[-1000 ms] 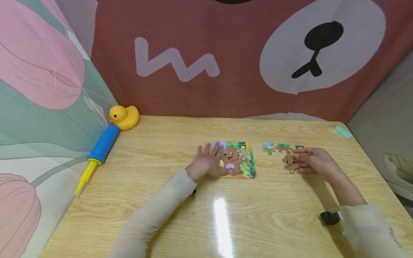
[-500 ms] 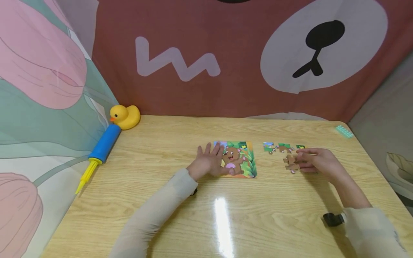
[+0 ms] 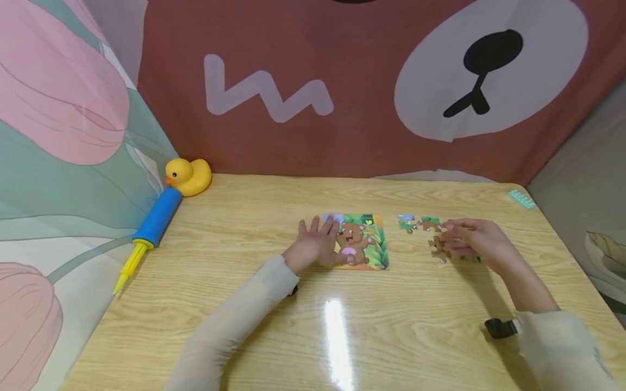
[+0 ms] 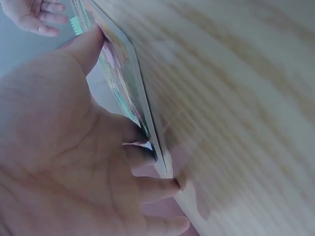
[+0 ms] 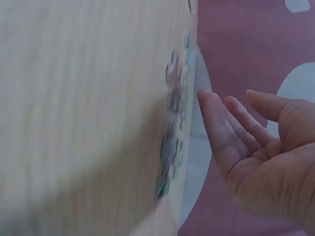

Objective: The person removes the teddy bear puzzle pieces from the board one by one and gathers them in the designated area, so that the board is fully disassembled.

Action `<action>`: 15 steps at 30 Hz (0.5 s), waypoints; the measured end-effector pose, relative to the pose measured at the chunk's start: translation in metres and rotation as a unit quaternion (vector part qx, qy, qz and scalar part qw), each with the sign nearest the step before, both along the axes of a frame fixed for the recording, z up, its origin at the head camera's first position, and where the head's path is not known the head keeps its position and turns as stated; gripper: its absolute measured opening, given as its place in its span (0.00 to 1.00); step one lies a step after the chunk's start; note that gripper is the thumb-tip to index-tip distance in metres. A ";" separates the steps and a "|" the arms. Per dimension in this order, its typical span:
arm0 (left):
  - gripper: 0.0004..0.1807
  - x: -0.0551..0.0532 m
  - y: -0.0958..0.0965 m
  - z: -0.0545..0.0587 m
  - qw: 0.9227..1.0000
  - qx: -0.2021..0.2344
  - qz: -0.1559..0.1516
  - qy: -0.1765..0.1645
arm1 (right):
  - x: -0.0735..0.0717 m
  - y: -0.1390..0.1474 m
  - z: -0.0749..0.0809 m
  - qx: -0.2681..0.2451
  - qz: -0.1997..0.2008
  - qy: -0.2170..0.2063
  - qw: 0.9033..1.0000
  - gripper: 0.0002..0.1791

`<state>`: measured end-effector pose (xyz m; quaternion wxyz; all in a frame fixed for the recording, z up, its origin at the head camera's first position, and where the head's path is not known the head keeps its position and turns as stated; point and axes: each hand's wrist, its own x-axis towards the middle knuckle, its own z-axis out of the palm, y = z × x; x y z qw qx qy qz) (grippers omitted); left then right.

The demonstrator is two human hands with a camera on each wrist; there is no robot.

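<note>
My left hand [image 3: 315,247] rests spread on the left part of a flat picture board [image 3: 370,247] showing a brown bear. In the left wrist view the thumb and some fingers [image 4: 140,156] touch the board's edge, and others reach the table. My right hand [image 3: 481,241] hovers over loose jigsaw pieces to the right of the board. The right wrist view shows its fingers [image 5: 216,125] loosely bent, apart from the thumb, holding nothing. A blue-green piece [image 3: 406,222], a green-and-brown piece [image 3: 430,224] and brown bear pieces [image 3: 438,250] lie on the table; others are partly hidden beneath the hand.
A yellow rubber duck [image 3: 189,177] and a blue pump [image 3: 158,217] with a yellow nozzle lie at the table's left edge. A mint toy brick [image 3: 521,199] sits in the far right corner. Printed cloth walls enclose the back and sides.
My right hand has lifted slightly off the pieces, and its fingertips now cover the upper right piece that showed before. My left hand and the board have stayed put.
</note>
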<state>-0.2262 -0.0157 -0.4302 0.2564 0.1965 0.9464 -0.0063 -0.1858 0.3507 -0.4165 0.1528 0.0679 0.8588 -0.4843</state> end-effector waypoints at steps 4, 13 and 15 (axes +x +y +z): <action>0.59 0.000 0.000 0.003 1.000 0.008 -0.006 0.014 | -0.006 -0.015 0.007 -0.003 0.011 0.000 1.000 0.36; 0.59 0.002 -0.004 0.002 0.998 0.070 -0.002 0.001 | -0.024 -0.061 0.008 -0.025 0.036 0.008 0.999 0.29; 0.59 0.002 -0.006 0.001 0.997 0.082 -0.005 0.002 | -0.028 -0.074 0.006 -0.035 0.041 0.005 0.999 0.28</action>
